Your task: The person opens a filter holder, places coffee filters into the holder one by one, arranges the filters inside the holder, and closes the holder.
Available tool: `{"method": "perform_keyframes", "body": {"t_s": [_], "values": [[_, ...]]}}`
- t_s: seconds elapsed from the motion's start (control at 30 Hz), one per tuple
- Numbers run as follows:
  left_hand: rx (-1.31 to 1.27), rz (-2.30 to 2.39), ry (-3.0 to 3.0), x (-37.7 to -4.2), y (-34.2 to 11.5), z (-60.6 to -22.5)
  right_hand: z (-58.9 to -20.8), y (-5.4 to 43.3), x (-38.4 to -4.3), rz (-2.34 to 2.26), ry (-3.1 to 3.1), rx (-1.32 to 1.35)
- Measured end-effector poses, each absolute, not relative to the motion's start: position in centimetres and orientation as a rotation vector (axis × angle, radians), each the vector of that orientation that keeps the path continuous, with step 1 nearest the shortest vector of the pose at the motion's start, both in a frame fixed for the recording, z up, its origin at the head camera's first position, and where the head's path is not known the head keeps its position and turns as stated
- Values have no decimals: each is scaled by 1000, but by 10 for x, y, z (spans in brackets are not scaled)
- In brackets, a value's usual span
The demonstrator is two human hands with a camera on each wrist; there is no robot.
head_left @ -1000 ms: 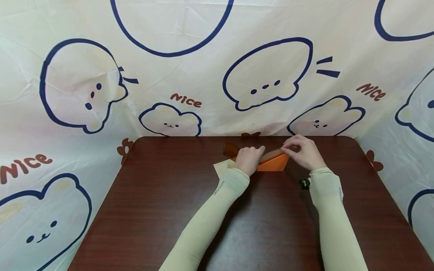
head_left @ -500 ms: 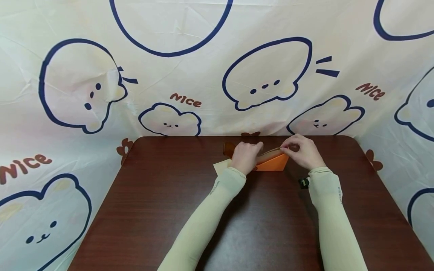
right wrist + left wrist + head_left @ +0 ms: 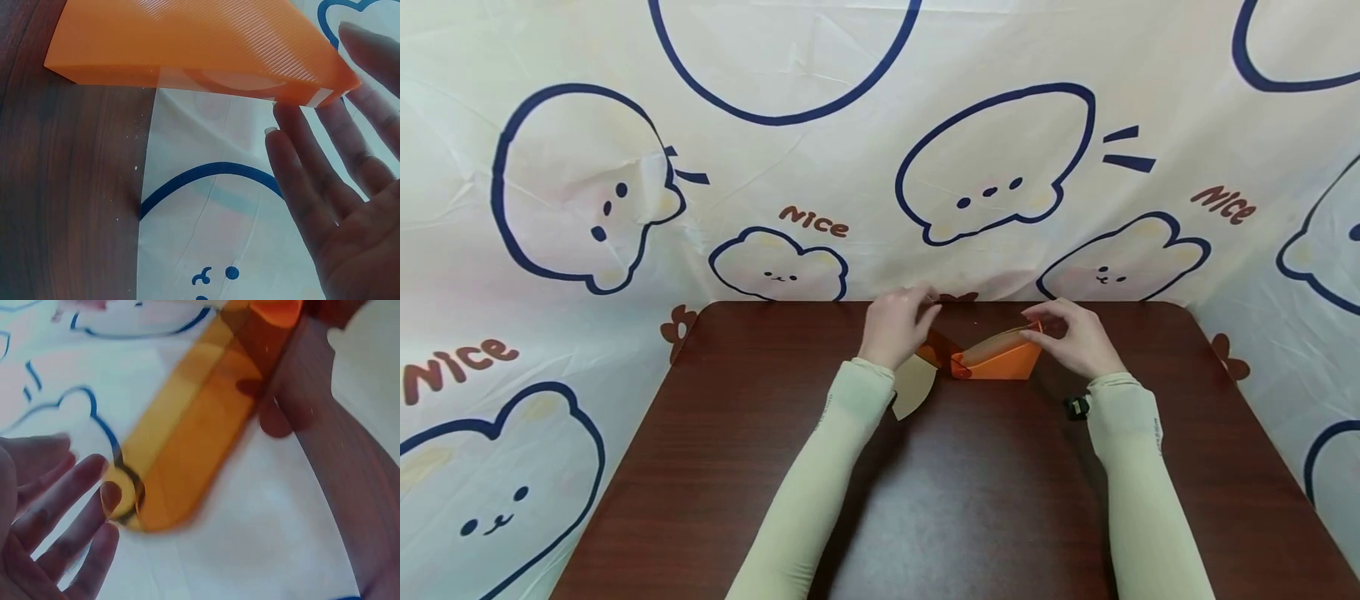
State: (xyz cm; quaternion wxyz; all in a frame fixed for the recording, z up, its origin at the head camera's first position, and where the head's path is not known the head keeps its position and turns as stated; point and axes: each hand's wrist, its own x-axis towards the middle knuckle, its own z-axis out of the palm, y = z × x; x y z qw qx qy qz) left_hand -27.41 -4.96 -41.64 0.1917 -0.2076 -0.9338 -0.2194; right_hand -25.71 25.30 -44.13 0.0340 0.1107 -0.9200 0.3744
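An orange wedge-shaped case point(image 3: 1000, 363) stands on the table, a stack of brown-edged sheets point(image 3: 998, 345) showing along its slanted top. Its see-through orange lid point(image 3: 181, 437) is swung out to the left. My left hand point(image 3: 895, 327) is above the lid, fingers loosely bent, and holds nothing; in the left wrist view its fingertips are close to the lid's rounded end. A beige fan-shaped paper point(image 3: 916, 387), like a coffee filter, lies below that hand, partly covered. My right hand point(image 3: 1070, 335) holds the case's raised right corner between thumb and fingers; some fingertips are hidden behind it.
The dark wooden table point(image 3: 1000, 483) runs toward me and to both sides. A pale cloth point(image 3: 865, 167) printed with bear faces hangs at its back edge and around the sides. A small black device point(image 3: 1077, 407) is at my right wrist.
My left hand has moved left and up off the case, uncovering its left end. The beige paper has turned and shows more. My right hand stays at the corner, its fingers slightly wider apart.
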Motion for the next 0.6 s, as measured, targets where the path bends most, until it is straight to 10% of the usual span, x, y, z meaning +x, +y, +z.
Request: {"method": "perform_keyframes", "body": {"t_s": [0.6], "values": [[-374,-802,-3095,-282,-126,-465,-445,253,-259,1171,-2850,329]]}}
